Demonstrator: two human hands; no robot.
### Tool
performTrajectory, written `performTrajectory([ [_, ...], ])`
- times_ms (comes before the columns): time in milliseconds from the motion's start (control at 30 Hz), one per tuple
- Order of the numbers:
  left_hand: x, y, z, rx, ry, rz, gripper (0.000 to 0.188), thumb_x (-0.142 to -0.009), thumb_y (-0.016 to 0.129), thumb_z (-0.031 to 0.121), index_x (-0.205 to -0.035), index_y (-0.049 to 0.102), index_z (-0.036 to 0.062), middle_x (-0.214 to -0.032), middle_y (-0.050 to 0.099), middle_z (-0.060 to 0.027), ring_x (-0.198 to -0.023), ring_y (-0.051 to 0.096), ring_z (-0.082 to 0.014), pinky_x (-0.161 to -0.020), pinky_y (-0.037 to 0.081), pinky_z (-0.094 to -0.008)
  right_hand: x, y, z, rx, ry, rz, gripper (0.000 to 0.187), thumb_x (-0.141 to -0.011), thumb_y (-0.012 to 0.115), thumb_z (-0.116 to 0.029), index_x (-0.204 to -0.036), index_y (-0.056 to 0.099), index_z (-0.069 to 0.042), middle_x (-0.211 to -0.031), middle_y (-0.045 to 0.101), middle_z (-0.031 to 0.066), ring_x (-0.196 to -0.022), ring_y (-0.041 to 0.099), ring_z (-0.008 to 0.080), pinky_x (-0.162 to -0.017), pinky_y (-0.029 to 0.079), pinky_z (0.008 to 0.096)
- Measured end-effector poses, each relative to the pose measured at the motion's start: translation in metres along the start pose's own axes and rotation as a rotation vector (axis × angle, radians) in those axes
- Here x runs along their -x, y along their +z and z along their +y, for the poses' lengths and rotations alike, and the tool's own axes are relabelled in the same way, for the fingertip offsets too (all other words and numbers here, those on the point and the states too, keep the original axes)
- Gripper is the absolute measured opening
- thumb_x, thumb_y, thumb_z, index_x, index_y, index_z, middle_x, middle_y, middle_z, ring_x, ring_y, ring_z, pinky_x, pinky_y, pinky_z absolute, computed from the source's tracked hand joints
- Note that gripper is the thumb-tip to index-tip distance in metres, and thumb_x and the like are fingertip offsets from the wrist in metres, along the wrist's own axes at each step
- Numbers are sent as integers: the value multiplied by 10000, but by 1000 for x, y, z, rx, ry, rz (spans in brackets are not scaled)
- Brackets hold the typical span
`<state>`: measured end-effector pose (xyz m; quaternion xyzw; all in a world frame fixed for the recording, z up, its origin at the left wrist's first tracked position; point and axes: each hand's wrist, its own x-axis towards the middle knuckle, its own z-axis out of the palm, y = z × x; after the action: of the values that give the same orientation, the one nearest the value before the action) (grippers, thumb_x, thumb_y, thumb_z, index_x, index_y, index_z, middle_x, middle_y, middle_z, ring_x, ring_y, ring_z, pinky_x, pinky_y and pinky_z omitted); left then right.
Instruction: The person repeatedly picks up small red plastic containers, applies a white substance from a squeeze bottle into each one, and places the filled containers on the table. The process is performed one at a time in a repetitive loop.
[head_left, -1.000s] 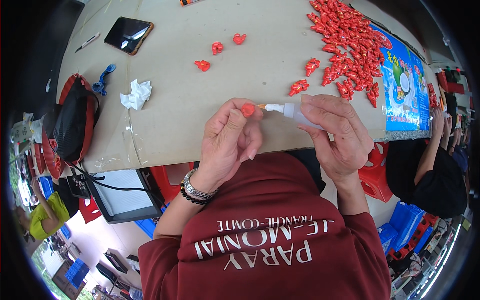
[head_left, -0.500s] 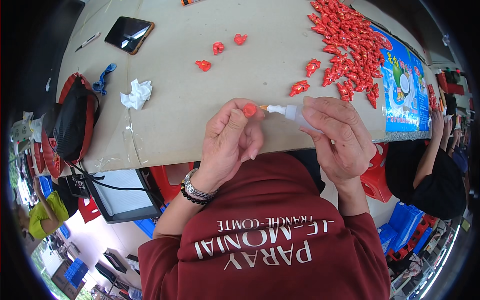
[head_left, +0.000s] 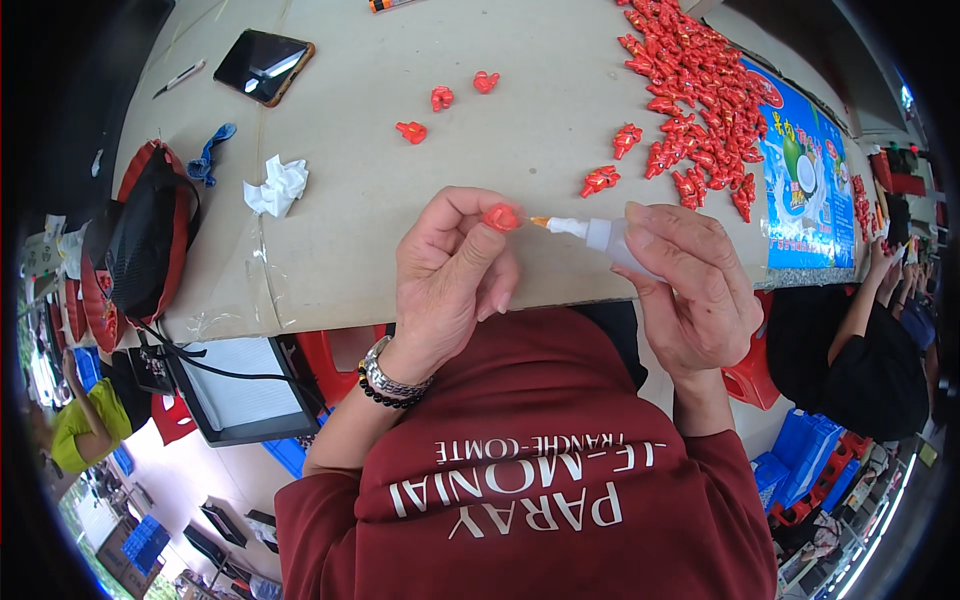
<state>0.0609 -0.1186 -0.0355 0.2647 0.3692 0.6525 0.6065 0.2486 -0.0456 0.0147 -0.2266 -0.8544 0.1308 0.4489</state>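
Note:
Between the thumb and forefinger of my left hand is a small red plastic figurine; most of its shape is covered by the fingers. My right hand is closed round a translucent squeeze bottle. Its white nozzle ends in a tan tip that points left at the figurine, close beside it; whether a thin needle touches the figurine I cannot tell. Both hands are over the table's near edge. A large heap of red figurines lies at the far right, and a few lie apart from it.
At the far left of the table are a phone, a pen, a crumpled tissue, a blue strip and a black-and-red bag. A blue printed sheet covers the right end. Other people sit at both sides.
The bottle in my right hand has drawn slightly right and down, its tip tilting more. My left hand has shifted a little left, and the figurine in it has turned.

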Motion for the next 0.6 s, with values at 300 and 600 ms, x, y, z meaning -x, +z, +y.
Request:
performTrajectory([
  [300, 1, 2, 0, -29, 63, 23, 134, -939, 567, 96, -1028, 551, -2, -766, 595, -45, -462, 457, -43, -374, 294, -179, -2, 5, -1, -3, -22, 35, 304, -621, 712, 81, -916, 665, 18, -901, 664, 159, -793, 658, 286, -686, 553, 355],
  [600, 2, 4, 2, -60, 94, 54, 117, -926, 582, 69, -1016, 552, 2, -747, 590, -41, -479, 467, -38, -383, 301, -174, 0, 5, -1, 16, -9, 10, 297, -637, 737, 67, -920, 663, 17, -909, 671, 161, -811, 663, 280, -701, 554, 355],
])
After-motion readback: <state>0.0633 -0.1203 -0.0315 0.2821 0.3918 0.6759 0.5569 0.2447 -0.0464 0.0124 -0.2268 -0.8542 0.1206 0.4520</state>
